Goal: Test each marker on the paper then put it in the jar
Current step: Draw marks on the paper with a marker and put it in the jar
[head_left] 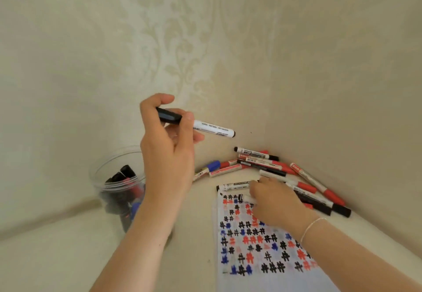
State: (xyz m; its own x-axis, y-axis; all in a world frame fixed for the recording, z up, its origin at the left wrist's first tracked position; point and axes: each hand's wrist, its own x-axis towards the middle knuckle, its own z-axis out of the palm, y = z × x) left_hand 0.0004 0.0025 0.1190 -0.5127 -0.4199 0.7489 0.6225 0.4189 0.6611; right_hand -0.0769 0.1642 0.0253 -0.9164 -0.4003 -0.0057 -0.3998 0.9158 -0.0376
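Left hand grips capped black marker mid-frame, above jar at lower left. Right hand curls round another marker at paper's top edge; pile crowds the corner.

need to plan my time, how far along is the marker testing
Partly done. The jar already holds several markers, and the paper is covered in black, red and blue marks. The left hand holds a capped black marker raised; the right hand rests on another. A pile of markers remains.
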